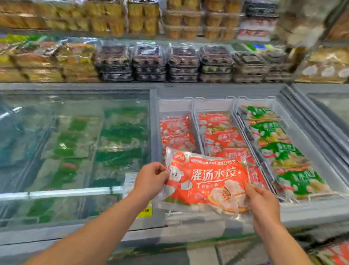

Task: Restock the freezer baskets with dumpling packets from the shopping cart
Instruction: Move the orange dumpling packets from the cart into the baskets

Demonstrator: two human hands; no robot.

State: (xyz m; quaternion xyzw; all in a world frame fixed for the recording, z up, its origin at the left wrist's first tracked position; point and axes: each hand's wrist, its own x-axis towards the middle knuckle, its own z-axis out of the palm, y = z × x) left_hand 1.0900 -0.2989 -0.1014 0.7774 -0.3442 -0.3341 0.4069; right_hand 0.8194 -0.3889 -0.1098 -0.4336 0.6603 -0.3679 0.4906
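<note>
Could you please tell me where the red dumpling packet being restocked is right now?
In the head view, lower centre: the red dumpling packet is held between left hand and right hand, above the freezer's near edge.

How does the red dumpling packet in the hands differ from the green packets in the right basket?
The red dumpling packet is held in the air by both hands, left hand and right hand; the green packets lie in the right basket. One is red-orange, the others green. It is single; they overlap in a row. All show white lettering.

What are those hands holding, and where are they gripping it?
A red dumpling packet: left hand pinches its left edge, right hand grips its lower right corner.
</note>
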